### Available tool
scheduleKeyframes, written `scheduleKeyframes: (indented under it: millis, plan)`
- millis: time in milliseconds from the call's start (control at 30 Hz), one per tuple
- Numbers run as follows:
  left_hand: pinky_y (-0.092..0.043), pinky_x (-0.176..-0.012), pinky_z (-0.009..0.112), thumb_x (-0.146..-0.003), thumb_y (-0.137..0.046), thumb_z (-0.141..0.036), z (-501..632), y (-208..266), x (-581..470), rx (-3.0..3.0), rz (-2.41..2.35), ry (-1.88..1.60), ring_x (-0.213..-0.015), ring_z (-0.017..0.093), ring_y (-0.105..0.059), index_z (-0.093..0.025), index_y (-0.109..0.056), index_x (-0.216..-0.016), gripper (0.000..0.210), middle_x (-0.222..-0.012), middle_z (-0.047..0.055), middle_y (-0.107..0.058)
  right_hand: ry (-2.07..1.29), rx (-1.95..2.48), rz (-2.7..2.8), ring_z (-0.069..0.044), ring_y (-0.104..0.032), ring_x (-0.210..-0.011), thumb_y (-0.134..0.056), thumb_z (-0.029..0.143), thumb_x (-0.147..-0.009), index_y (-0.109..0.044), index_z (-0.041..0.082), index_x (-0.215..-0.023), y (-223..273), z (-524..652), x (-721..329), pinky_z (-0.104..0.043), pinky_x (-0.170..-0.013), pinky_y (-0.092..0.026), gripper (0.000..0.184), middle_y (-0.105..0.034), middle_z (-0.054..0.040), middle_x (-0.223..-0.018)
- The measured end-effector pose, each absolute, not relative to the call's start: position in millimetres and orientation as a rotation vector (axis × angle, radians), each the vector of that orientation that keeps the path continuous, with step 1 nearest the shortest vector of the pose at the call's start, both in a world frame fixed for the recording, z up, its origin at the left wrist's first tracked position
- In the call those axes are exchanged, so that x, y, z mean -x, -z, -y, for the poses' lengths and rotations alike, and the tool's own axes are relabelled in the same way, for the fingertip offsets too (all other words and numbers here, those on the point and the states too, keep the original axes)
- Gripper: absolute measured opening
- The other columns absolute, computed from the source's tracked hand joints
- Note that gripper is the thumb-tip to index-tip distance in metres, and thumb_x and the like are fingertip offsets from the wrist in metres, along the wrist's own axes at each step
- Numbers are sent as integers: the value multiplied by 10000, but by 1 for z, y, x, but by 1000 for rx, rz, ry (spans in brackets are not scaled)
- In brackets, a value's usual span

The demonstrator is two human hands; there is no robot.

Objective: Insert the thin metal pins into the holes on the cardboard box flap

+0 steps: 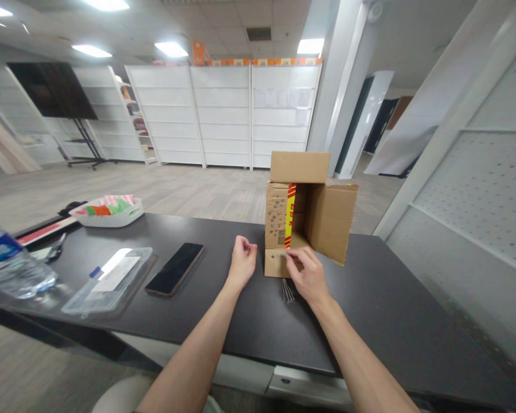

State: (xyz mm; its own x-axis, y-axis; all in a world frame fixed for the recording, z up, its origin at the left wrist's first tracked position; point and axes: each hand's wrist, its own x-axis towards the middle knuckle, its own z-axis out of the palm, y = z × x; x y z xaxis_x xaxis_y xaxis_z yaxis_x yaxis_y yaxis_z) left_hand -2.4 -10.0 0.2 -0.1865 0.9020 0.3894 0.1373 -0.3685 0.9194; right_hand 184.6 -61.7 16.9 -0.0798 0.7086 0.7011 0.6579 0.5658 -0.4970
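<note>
A cardboard box stands on the dark table with its front flaps spread open. Many small grey round heads dot its left flap, beside a yellow and red tape strip. More of them form a short row on the lower flap. My right hand pinches at the right end of that row; whatever sits between its fingertips is too small to name. Below the flap, several thin metal nails or screws lie fanned out. My left hand is closed, left of the box, its fingers curled and their contents hidden.
Left of my hands lie a black phone and a clear plastic case. A water bottle rests at the far left. Behind them is a white basket with colourful contents. A white perforated panel stands along the right side.
</note>
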Motion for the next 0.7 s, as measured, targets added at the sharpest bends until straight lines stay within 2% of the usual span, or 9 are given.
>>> scheduleKeyframes:
  millis: [267,700]
  plan:
    - [-323,-611,213,-804,-559,-250,10,2,3,-1453,-1245,-1609,-620,88,-376,-207,-343,-786,221,-697,-50,-383,-32,1198,1798,-193,-570,-788,-508,265,-905,-663,192,-929,-13,58,-186,-328,-724,-452,173,-628,-58,-844]
    - [-329,-608,214,-819,-543,-236,9,2,3,-1481,-1255,-1610,-617,86,-379,-205,-339,-786,209,-694,-49,-378,13,1333,1837,-194,-568,-796,-528,259,-893,-688,216,-937,-8,55,-188,-336,-751,-381,171,-659,-47,-890]
